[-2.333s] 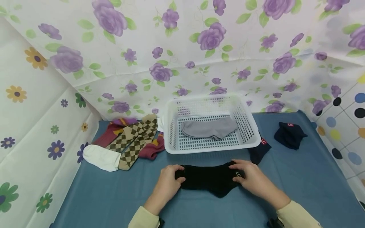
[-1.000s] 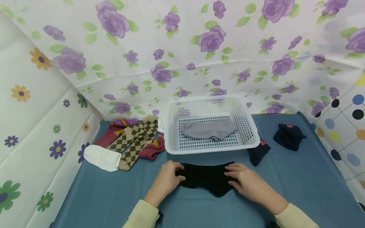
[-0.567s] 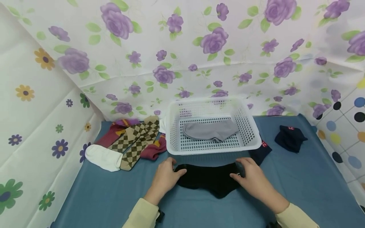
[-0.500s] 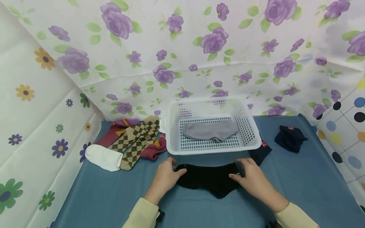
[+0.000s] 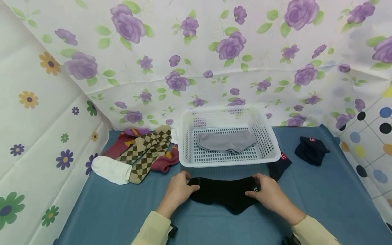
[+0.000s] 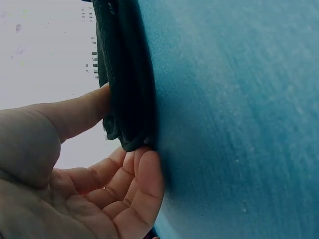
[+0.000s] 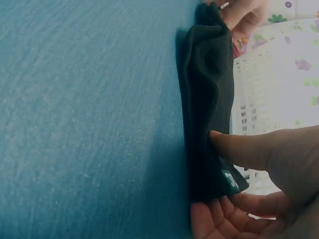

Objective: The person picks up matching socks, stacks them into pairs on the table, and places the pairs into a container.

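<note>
Black socks, laid one on the other, lie sideways on the blue cloth in front of the basket. My left hand pinches their toe end, its thumb on top and its fingers at the edge. At the cuff end, by the white letters, my right hand holds them between thumb and fingers. In the left wrist view the left hand grips the dark fabric at its end. The right wrist view has the right hand at the lettered cuff of the socks.
Behind the hands stands a white basket with grey socks inside. Left of it lie checkered socks, maroon socks and a white sock. Navy socks lie at the right, another navy sock beside the basket.
The right hand has shifted along the cuff end and closed its thumb and fingers on the cuff. The left hand has stayed at the toe end. The socks have hardly moved.
</note>
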Demonstrator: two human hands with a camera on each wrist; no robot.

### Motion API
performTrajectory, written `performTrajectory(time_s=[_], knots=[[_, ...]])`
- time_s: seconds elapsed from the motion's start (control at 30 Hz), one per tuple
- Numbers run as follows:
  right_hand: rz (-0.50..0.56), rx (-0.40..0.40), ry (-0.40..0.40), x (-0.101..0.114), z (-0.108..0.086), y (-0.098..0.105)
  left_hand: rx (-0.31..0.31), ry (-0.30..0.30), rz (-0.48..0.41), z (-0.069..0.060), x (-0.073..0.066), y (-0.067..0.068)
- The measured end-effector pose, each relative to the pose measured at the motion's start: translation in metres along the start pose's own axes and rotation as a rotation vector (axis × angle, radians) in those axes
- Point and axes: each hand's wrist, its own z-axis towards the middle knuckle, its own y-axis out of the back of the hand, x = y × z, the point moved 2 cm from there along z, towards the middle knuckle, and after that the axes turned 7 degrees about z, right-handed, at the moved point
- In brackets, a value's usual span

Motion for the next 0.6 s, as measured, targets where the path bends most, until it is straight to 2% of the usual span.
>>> performTrajectory(time_s=[0.13,0.3,0.6], knots=[[0.058,0.017,-0.005,-0.001,0.000,-0.001,0.001,-0.022,0.019,0.000,0.001,-0.001],[0.094,0.025,0.045,0.000,-0.001,-0.002,-0.011,-0.041,0.021,-0.004,0.002,0.002],[0.148,0.123,0.115,-0.001,-0.013,0.007,-0.022,-0.130,-0.049,-0.010,0.000,0.006]])
